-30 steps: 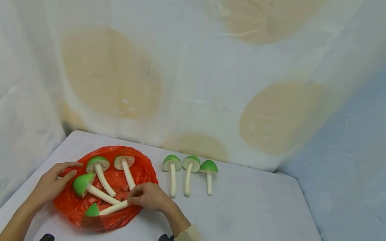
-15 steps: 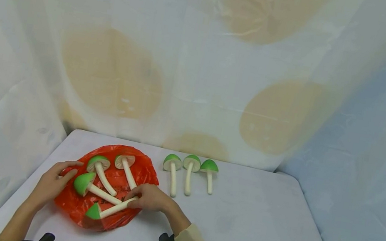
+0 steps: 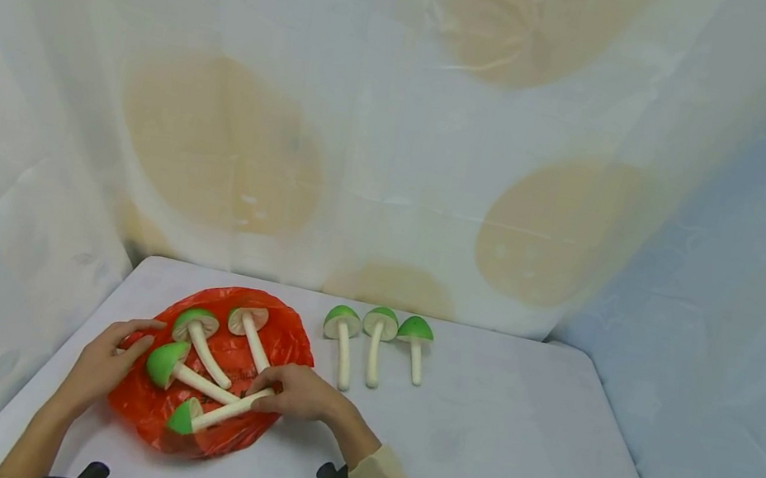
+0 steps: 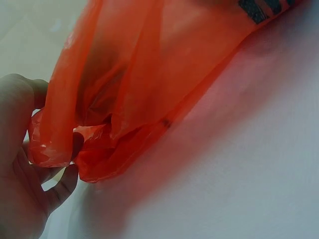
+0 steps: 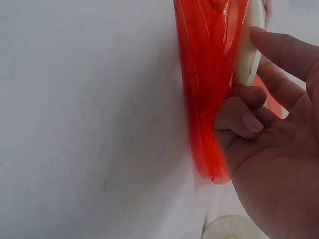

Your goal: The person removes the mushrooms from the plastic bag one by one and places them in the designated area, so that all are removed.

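A red plastic bag [image 3: 222,448], its mouth spread wide, sits at the table's left side with several mushrooms inside. They have green caps and pale stems. My right hand [image 3: 299,391] pinches the stem end of the nearest mushroom [image 3: 223,414], whose cap points left at the bag's near side. In the right wrist view, that pale stem [image 5: 246,64] is under the thumb, with the bag beside it. At the bag's left rim, my left hand [image 3: 102,363] holds the plastic. The left wrist view shows the bag's edge [image 4: 57,134] between the fingers and thumb.
Three more green-capped mushrooms [image 3: 376,351] lie in a row on the white table [image 3: 506,459], to the right of the bag at the back. Pale cloth walls [image 3: 397,149] with tan spots enclose the table's back and sides.
The mushroom in my right hand has shifted and turned slightly, and more of its cap's underside shows. My left hand has stayed at the bag's rim.
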